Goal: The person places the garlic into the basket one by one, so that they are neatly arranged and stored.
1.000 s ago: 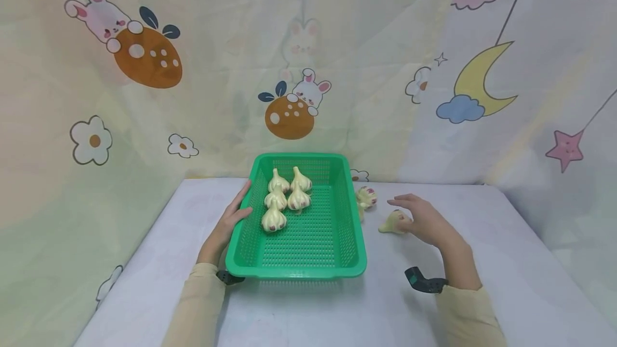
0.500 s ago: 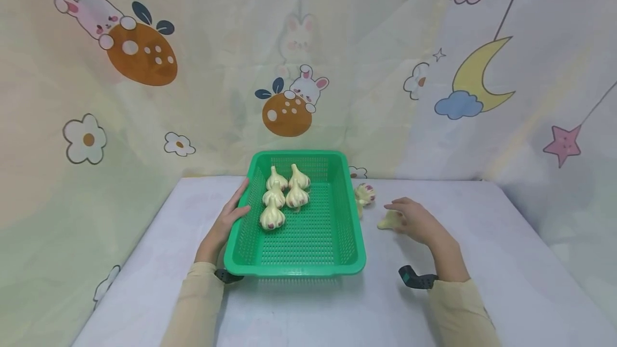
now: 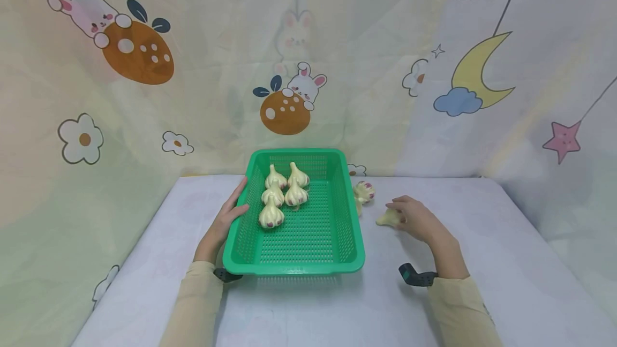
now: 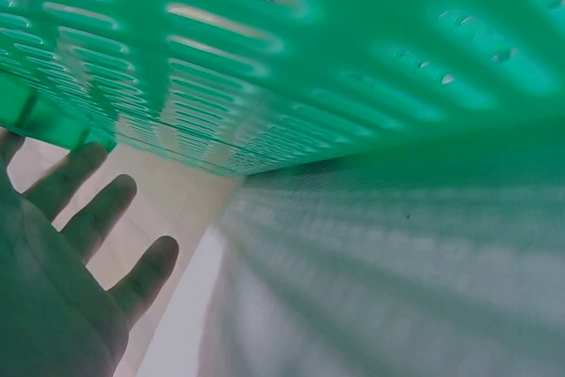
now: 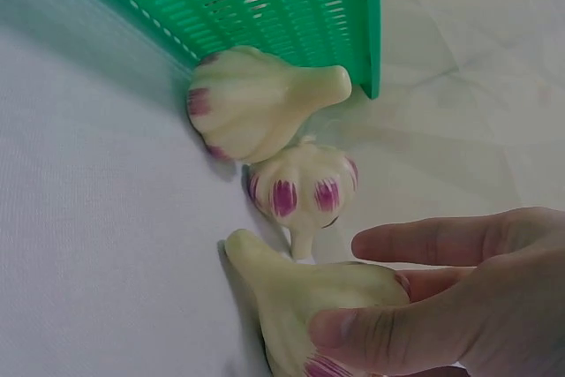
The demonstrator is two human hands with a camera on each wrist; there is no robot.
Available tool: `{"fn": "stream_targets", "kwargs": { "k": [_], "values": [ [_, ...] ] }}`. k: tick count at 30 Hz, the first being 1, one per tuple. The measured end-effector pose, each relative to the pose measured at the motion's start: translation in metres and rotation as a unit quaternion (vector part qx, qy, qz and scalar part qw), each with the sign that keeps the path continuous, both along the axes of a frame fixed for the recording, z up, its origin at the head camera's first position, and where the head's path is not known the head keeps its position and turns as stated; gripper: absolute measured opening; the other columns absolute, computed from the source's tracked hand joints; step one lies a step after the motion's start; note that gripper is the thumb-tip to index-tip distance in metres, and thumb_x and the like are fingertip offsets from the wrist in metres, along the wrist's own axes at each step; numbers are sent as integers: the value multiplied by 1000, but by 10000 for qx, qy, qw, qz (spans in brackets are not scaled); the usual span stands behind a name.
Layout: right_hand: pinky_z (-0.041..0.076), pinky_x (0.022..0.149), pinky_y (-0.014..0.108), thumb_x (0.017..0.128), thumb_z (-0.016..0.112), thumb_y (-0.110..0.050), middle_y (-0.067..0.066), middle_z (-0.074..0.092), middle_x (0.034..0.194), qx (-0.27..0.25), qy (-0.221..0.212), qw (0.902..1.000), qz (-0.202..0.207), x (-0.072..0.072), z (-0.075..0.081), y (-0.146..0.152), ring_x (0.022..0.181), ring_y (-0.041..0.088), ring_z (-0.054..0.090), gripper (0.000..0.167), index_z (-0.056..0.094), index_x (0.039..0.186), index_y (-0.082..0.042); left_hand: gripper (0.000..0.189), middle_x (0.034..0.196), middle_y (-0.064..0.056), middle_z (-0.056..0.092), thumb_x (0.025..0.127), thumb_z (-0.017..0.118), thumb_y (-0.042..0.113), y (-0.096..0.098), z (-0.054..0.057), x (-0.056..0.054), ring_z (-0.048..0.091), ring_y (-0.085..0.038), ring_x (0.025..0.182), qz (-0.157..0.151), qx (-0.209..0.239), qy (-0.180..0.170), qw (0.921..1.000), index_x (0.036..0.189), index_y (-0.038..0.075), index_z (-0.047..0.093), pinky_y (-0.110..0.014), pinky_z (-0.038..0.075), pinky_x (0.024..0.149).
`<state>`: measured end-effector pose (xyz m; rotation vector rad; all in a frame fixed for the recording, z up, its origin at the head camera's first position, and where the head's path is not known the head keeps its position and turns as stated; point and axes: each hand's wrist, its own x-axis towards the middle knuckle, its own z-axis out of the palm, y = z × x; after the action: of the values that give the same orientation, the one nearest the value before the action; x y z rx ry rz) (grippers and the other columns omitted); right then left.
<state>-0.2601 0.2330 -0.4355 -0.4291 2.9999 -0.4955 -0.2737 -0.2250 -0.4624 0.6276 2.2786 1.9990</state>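
My right hand (image 3: 418,219) pinches a garlic bulb (image 3: 389,218) on the white table. In the right wrist view the thumb lies on the near side of this garlic bulb (image 5: 305,302), fingers on its far side. My left hand (image 3: 223,229) rests along the left side of a green plastic basket (image 3: 291,270), its thumb at the rim. The left wrist view shows the fingers (image 4: 146,275) straight and spread beside the basket's slotted wall (image 4: 212,68). Inside the basket, several garlic bulbs (image 3: 271,215) stand in two columns at the left.
Two more garlic bulbs (image 5: 265,103) lie on the table (image 3: 482,250) just right of the basket, one against its wall in the right wrist view. A cloth backdrop (image 3: 212,68) with printed cartoons hangs behind the table.
My right hand has moved slightly left and down onto the garlic bulb, and its thumb and fingers have closed on it. My left hand keeps its place on the basket. The head view has shifted slightly.
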Motion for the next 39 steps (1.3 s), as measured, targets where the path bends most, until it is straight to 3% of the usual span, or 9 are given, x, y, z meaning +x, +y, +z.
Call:
{"fn": "stream_targets", "kwargs": {
  "k": [6, 22, 25, 30, 39],
  "values": [
    [41, 99, 56, 82, 67, 4, 27, 50, 133, 29, 66, 10000, -11, 0, -2, 1, 123, 46, 47, 47, 58, 127, 2, 63, 161, -11, 1, 97, 36, 6, 3, 7, 5, -1, -29, 148, 17, -75, 25, 10000, 153, 6, 7, -55, 4, 117],
    [44, 95, 56, 78, 69, 7, 25, 54, 126, -16, 417, 9991, 0, 0, -5, 6, 116, 43, 52, 49, 59, 125, 1, 64, 161, -7, 1, 97, 36, 6, 1, 2, 2, -1, -28, 148, -35, 65, 36, 10000, 154, 10, 7, -55, 5, 117],
    [45, 93, 55, 77, 70, 7, 24, 56, 124, -104, 464, 9989, -49, -1, -6, 7, 113, 42, 54, 47, 61, 123, 0, 64, 161, -8, 1, 97, 36, 6, 0, -2, -1, -1, -28, 148, -48, 76, 27, 10000, 154, 11, 6, -55, 5, 116],
    [46, 90, 54, 77, 71, 6, 22, 56, 123, -203, 386, 9988, -240, -1, -8, 9, 111, 39, 55, 46, 61, 122, -1, 64, 162, 1, 2, 99, 38, 11, -6, -18, -11, -1, -24, 148, -17, 66, 103, 9999, 155, 20, 9, -54, 4, 117],
    [48, 87, 50, 82, 70, -1, 23, 53, 123, -202, 48, 9986, -496, -2, -7, 9, 104, 34, 55, 54, 53, 133, -1, 64, 162, 1, 4, 98, 40, 18, -6, -21, -13, 0, -26, 148, 27, -43, 211, 9998, 155, 23, 10, -57, 5, 116]
  ]
}}
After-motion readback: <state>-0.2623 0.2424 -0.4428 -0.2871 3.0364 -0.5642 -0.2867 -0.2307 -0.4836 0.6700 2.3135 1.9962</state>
